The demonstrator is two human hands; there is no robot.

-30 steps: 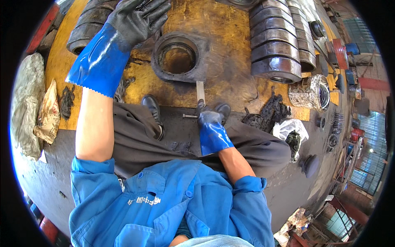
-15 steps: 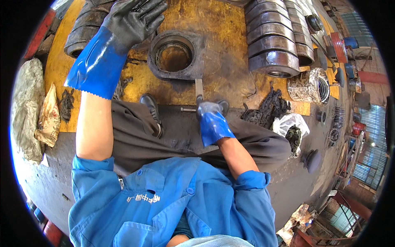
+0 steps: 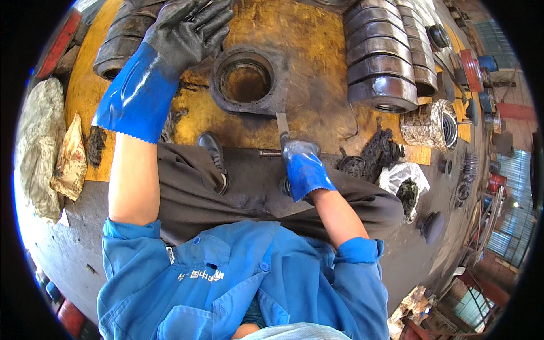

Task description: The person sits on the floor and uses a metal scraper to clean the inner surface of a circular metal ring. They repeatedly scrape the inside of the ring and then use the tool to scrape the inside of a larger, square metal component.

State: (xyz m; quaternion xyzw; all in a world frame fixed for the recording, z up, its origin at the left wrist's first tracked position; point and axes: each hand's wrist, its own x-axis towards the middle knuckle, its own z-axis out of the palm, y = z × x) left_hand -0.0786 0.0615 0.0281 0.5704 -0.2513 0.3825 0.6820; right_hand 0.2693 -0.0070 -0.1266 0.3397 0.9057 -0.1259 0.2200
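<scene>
My right hand (image 3: 300, 154), in a blue-cuffed rubber glove with a dark palm, is closed round a flat metal scraper (image 3: 281, 121). The blade's far end meets the near right corner of a greasy, square-edged metal housing (image 3: 281, 85) with a round bore. A short metal rod (image 3: 270, 153) shows just left of this fist; whether I grip it cannot be made out. My left hand (image 3: 190, 34), gloved alike, reaches forward at the upper left. Its blackened fingers are stretched and slightly apart, with nothing visible in them, above the housing's left side.
Ribbed metal cylinders (image 3: 378, 56) lie at the far right, and another (image 3: 122, 48) at the far left. A grimy threaded ring (image 3: 429, 126), black rags (image 3: 374, 150) and a plastic bag (image 3: 405, 184) are to the right. Crumpled sheeting (image 3: 39, 147) lies left.
The view has shifted slightly, so the scene sits a little lower and further right. My right hand has moved a bit rightward with the scraper. My left hand keeps its pose.
</scene>
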